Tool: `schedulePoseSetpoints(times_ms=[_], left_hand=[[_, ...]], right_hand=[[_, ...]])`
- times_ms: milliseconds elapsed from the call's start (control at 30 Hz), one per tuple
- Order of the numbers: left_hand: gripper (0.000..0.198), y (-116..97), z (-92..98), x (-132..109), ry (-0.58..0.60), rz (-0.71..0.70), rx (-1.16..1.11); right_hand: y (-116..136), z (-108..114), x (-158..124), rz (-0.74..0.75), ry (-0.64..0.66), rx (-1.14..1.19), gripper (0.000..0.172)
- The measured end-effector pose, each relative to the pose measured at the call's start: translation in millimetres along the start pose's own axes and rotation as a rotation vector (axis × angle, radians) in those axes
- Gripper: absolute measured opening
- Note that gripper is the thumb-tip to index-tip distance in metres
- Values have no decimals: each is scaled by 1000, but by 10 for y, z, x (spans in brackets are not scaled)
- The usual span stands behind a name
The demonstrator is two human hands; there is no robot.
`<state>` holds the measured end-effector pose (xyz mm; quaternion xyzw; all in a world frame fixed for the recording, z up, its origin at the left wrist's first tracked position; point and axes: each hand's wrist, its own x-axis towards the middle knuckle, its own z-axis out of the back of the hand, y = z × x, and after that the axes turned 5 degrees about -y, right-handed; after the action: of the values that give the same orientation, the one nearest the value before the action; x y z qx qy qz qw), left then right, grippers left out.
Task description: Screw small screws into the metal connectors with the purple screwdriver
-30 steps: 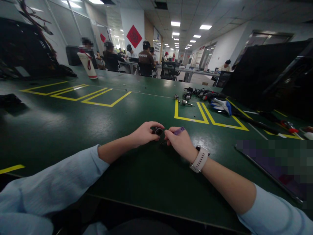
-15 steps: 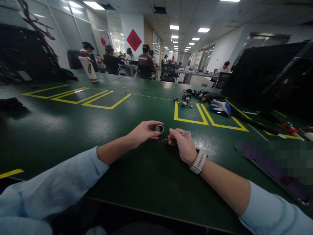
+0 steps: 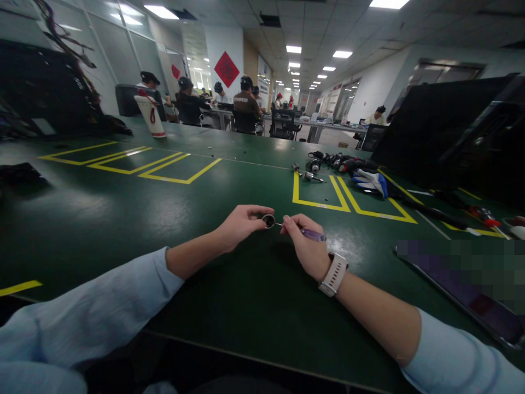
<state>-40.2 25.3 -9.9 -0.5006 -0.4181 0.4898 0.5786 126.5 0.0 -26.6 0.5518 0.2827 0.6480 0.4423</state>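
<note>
Between thumb and fingers, my left hand [image 3: 245, 223] grips a small round metal ring-like part [image 3: 268, 221], its dark hollow side facing me. My right hand [image 3: 305, 232], with a pale watch on its wrist, pinches a thin screwdriver-like tool [image 3: 314, 235] with a translucent purple handle. The slim metal shaft points left and its tip reaches the rim or opening of the round part; whether it touches inside I cannot tell. Both hands are just above the green table [image 3: 229, 284].
Small metal parts [image 3: 311, 177] lie near yellow tape rectangles [image 3: 322, 204], beside cables and a blue-and-white glove [image 3: 370, 182]. At the right rests a flat dark phone or tablet [image 3: 459, 290]. A paper cup [image 3: 151, 116] stands far left. People sit at desks behind.
My right hand has brought the tool's tip up and left to the round part's opening. The purple handle now slants down to the right. My left hand has tilted the part slightly.
</note>
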Motion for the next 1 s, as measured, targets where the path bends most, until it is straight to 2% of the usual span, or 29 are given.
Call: schedulePoseSetpoints(times_ms=[167,367,800,1000], left_hand=[[37,20,-8,-10,-17,-2,-9],[31,1,-23,-38,-99,-1,44],[32,26,-36,-18,-137,-5,59],[30,7,-53,-29,-148,-9,83]], right_hand=[[2,-36,-25,54,55,-50,24],[9,-49,-37,108,136,-100,21],[24,-63,-54,202,102,-169,21],[12,-55,-44,210,135,-160,20]])
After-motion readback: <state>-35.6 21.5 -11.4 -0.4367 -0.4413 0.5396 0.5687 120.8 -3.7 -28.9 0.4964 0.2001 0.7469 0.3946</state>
